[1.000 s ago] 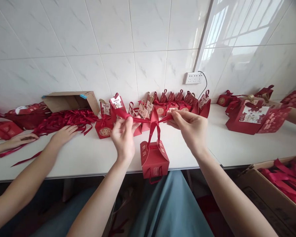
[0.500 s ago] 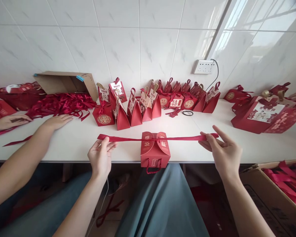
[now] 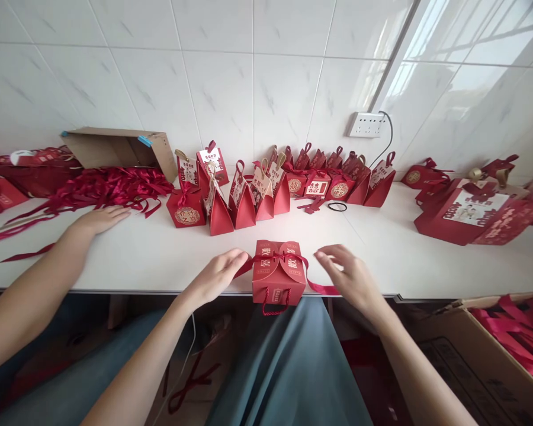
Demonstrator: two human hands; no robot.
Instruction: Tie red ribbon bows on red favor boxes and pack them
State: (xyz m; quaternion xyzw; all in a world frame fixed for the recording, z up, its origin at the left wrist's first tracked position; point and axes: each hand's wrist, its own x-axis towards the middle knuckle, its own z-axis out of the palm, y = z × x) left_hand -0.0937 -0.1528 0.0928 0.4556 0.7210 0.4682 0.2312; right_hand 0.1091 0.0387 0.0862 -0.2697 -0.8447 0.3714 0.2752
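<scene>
A red gift box (image 3: 265, 287) with gold lettering and a twisted cord handle stands at the table's front edge, in front of my lap. Across its rounded flaps runs a dark red ribbon (image 3: 323, 289), threaded through at the middle. My left hand (image 3: 217, 276), left of the box, pinches one end of this ribbon between thumb and fingers. On the other side, my right hand (image 3: 349, 275) is partly curled, thumb and fingers apart. The ribbon's right end hangs loose in a curve below its fingertips; part of it is hidden by the hand.
Several finished-looking red boxes (image 3: 242, 210) line the table by the tiled wall. A ribbon pile (image 3: 102, 188) spills from a cardboard box (image 3: 115, 148). Another person's arm (image 3: 66, 260) rests at left. Larger red boxes (image 3: 444, 222) and an open carton (image 3: 462, 349) are at right.
Both my hands have moved inward to the box. The ribbon, stretched straight before, now bends down at both sides, and its right end has left my right fingertips. The other person's far hand has withdrawn.
</scene>
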